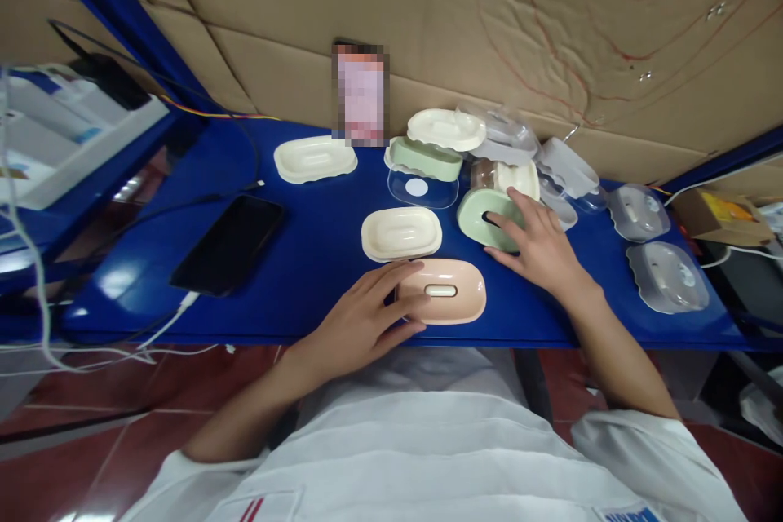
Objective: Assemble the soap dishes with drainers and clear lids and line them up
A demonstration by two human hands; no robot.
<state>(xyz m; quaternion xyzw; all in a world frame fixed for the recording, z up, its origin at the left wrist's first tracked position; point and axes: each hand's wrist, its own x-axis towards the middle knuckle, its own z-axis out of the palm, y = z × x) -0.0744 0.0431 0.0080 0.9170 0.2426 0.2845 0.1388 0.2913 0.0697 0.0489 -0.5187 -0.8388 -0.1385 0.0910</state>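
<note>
Phone (227, 245) left of peach piece (465, 303)

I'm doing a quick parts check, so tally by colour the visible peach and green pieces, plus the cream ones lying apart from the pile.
Peach piece: 1
Green pieces: 2
Cream pieces apart from the pile: 2
Total: 5

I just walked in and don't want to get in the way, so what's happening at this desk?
A person is handling oval pieces on a blue table. The left hand has its fingers over the left end of a peach piece; the right hand touches a green piece, one finger at its dark slot. I can't tell how firmly either is held. A cream tray sits just behind the peach piece, and a dark phone lies to the left.
</note>
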